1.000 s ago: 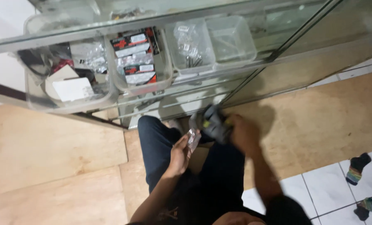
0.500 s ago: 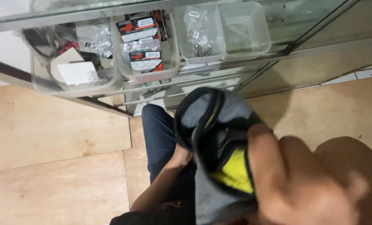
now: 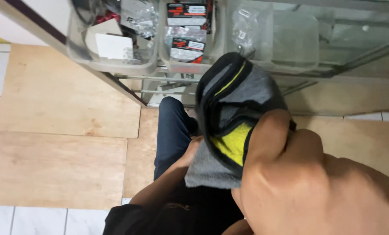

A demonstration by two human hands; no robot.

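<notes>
the grey sock (image 3: 242, 109), edged in black with a yellow patch, is held up close to the camera, above the person's lap. the right hand (image 3: 299, 174) clenches its lower end, thumb pressed on the cloth. the left hand (image 3: 193, 150) is mostly hidden behind the sock; whether it grips cannot be told. the step looks like handling or turning the sock, which calls for a steady pinch. beyond, clear plastic bins (image 3: 116, 65) on a glass shelf hold a white box (image 3: 112, 45) and black-and-red labelled packets (image 3: 185, 26).

Clear bins (image 3: 116, 65) sit side by side on the glass shelf (image 3: 355, 65) above the wooden floor (image 3: 59, 143).
</notes>
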